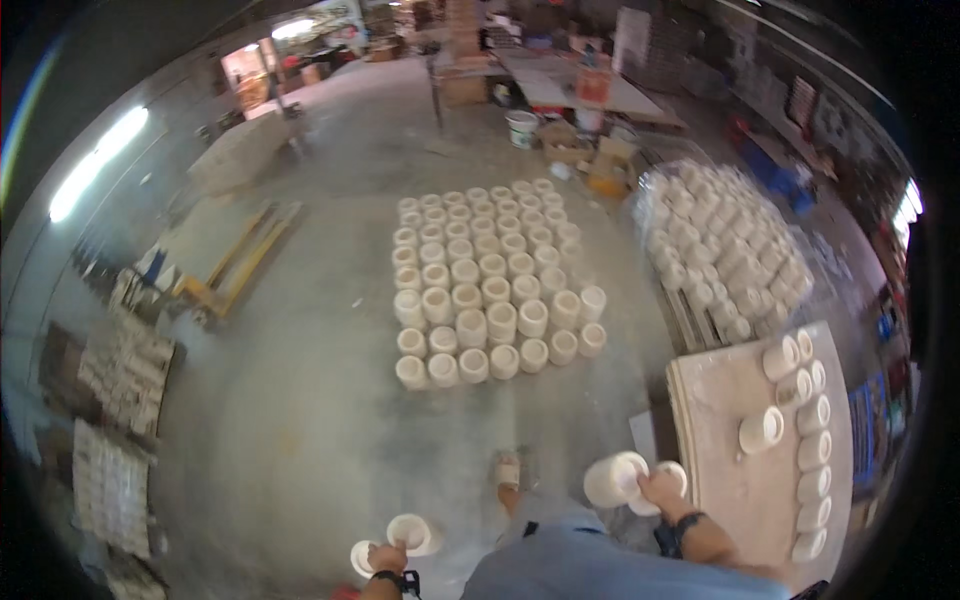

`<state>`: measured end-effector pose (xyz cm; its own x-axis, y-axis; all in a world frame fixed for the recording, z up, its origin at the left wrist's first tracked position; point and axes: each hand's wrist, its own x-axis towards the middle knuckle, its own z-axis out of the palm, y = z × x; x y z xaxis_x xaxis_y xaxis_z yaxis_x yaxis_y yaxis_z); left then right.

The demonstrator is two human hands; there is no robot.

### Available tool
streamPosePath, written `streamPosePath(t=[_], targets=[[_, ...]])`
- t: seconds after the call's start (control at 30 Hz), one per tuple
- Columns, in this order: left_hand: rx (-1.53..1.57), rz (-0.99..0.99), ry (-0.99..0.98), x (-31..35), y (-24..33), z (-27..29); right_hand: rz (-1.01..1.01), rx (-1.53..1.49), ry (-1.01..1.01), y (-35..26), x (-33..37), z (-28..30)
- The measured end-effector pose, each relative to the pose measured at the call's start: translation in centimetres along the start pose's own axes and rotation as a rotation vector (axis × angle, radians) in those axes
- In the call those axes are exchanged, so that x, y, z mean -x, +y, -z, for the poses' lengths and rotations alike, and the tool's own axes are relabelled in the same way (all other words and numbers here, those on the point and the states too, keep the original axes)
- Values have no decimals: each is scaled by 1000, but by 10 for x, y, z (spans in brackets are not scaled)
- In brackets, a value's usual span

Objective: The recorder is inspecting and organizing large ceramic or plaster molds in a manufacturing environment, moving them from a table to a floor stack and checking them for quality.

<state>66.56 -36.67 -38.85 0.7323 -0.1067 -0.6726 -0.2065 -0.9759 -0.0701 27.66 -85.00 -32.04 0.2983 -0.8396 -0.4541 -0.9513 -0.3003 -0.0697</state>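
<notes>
My left hand (pixel 386 560) is closed on a pair of off-white cylindrical pots, fingers hooked at their rims. One pot (pixel 424 537) shows its round opening; the other (pixel 361 557) is partly hidden by the hand. At my right, beside a wooden board table, my right hand (pixel 660 488) grips two similar pots, one (pixel 605 481) tilted toward the left and one (pixel 676 474) behind the fingers. Ahead on the floor stand rows of the same pots (pixel 500 322), part of them stacked higher. All four held pots hang above the floor.
The board table (pixel 728 410) carries a line of pots (pixel 815 449) and a separate pot (pixel 761 430). Behind it, a pallet bears a heap of pots (pixel 735 240). A yellow pallet jack (pixel 235 275) stands left. A white bucket (pixel 522 130) and cardboard boxes (pixel 612 160) are farther back.
</notes>
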Motion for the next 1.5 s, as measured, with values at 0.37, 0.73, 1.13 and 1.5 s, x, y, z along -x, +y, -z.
streamPosePath(t=[0.37,0.73,1.13,1.5], targets=[[265,85,-91,-93,-72,39,39,-113,-21,-124,-125,16],[175,-282,34,-190,5,146,95,-14,101,-172,-264,33],[226,-375,205,-248,101,233,104,50,-31,-204,-403,44],[-176,-182,58,-173,138,285,138,-69,-57,-213,-529,-20]])
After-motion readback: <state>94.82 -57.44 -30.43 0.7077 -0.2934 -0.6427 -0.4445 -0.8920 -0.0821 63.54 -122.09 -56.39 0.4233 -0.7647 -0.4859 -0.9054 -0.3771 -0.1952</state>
